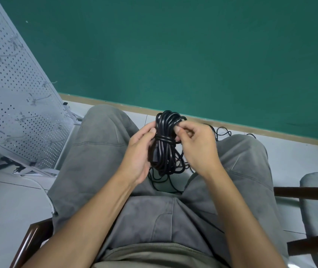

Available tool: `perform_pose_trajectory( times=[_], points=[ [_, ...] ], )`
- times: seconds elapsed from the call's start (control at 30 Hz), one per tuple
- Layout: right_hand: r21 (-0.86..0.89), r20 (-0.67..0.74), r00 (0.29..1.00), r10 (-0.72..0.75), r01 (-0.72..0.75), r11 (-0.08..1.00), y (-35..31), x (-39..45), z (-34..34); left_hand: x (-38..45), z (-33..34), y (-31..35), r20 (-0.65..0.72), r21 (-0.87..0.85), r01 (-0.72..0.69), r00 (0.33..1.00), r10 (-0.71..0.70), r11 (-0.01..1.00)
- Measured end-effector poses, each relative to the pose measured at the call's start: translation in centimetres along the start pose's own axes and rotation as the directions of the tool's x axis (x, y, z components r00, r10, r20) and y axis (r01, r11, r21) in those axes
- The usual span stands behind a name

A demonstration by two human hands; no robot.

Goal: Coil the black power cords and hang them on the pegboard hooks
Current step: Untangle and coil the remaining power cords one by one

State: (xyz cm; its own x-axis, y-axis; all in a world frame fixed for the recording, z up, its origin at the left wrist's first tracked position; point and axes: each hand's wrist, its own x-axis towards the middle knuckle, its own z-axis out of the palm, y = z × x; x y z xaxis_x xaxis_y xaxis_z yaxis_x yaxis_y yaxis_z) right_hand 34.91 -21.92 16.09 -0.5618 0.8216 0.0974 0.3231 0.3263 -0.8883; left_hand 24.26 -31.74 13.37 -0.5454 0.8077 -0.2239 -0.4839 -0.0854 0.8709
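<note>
One coiled black power cord [167, 140] was held upright between both hands, above the gap between the knees. Several wraps cinched its middle; one plug end [153, 156] lay against the left palm. Left hand [139, 151] gripped the coil's left side, thumb on the strands. Right hand [196, 146] pinched the strands near the top loop with curled fingers. Loose cord [164, 180] trailed below the coil to the floor [299, 157], more loops [222, 131] lay behind the right hand. One grey pegboard [9, 84] with bare hooks [48, 83] leaned far left, well apart. Person sat in grey trousers [96, 155]; green wall [173, 55] behind.
</note>
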Motion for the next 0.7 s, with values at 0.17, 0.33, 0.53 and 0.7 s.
perform_pose_trajectory(
  times=[0.17,0.33,0.53,0.7],
  points=[
    [0.123,-0.078,0.987,0.138,-0.127,0.984,0.4,0.0,0.3,0.0,0.8,-0.3,0.016,0.020,0.012,1.000,-0.012,1.000],
    [0.271,-0.133,0.971,0.199,-0.158,0.949,1.0,-0.7,1.7,0.3,0.5,-0.2,-0.034,-0.035,0.064,0.997,-0.065,0.997],
    [0.344,-0.085,0.977,0.194,-0.154,0.926,1.2,-0.5,1.3,0.6,-0.1,-0.2,-0.026,0.029,-0.053,0.998,0.053,0.998],
    [0.315,-0.089,0.986,0.138,-0.104,0.943,1.2,-0.5,0.6,0.8,-0.6,0.1,-0.027,0.021,-0.030,0.999,0.031,0.999]
  ],
)
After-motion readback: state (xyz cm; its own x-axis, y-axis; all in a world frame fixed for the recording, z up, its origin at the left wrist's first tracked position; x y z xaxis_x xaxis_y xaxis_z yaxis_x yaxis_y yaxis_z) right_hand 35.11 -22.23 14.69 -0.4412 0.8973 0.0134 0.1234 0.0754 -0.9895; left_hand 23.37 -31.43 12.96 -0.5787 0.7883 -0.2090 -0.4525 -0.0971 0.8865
